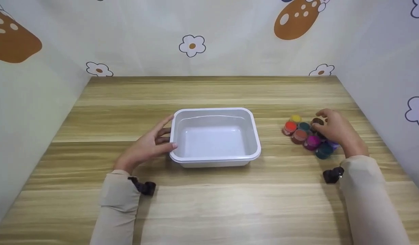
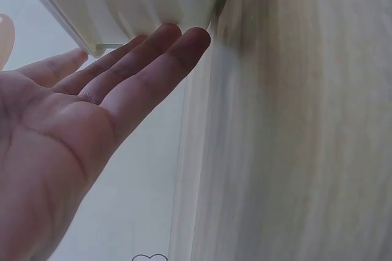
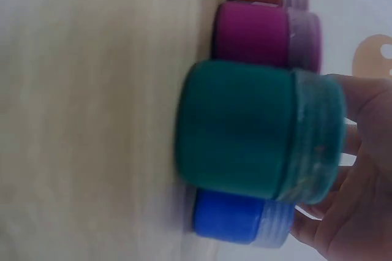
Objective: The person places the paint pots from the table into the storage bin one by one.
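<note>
The small jars [image 1: 299, 136] stand upright in a close group at the right side of the table [image 1: 209, 204], some of them touching. The right hand [image 1: 337, 128] is over the far right part of this group, with thumb and fingertip at a dark brown jar [image 1: 317, 121]; whether they already grip it, I cannot tell, because the contact is partly hidden. Nearer lies a teal jar [image 1: 324, 150], with a magenta jar [image 1: 312, 143] just to its left. The right wrist view shows also a blue jar [image 3: 226, 217] beside the teal one.

Each jar is probably light and stiff, and its smooth round wall could slip a little between dry fingers. I would take it by the two opposite sides, just under the clear top, and lift it straight up, since a sideways pull may tip its neighbours.

The white tub [image 1: 212, 159] stands in the middle, left of the jars. The left hand [image 1: 147, 145] touches its left side, the thumb at the rim and the fingers almost straight against the outer wall, without clenching. The tub seems thin plastic, light and easy to slide, so a steadying touch there is sensible.
</note>
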{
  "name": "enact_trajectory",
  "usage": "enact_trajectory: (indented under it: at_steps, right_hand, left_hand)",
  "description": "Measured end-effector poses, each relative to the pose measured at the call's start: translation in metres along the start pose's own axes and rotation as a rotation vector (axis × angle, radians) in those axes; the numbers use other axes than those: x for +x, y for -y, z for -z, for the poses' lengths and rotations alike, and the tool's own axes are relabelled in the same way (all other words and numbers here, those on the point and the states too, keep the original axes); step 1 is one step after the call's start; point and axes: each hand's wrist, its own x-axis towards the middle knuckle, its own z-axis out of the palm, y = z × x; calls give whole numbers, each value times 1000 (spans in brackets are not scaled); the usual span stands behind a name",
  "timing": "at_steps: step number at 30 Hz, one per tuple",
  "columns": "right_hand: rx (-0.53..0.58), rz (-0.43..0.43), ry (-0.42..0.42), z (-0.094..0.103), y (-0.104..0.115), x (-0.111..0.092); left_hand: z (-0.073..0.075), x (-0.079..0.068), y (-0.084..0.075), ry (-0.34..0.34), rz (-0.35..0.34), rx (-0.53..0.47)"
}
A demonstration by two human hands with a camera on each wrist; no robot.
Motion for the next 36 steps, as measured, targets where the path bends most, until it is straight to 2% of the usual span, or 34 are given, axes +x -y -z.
enact_trajectory:
  at_steps: [8,15,21,28,36]
  right_hand:
    - [22,-10,28,-1,-3,0]
    - [3,31,-40,-1,-4,0]
    - [-17,29,-81,6,5,-4]
    - [9,94,-138,21,39,-9]
    - [76,195,-138,25,104,-8]
  left_hand:
    - [0,0,2,2,-4,-27]
    - [-1,1,2,10,-19,-63]
    - [0,0,2,0,-13,-42]
    - [-1,0,1,-5,-2,-38]
    - [0,0,2,-6,4,-18]
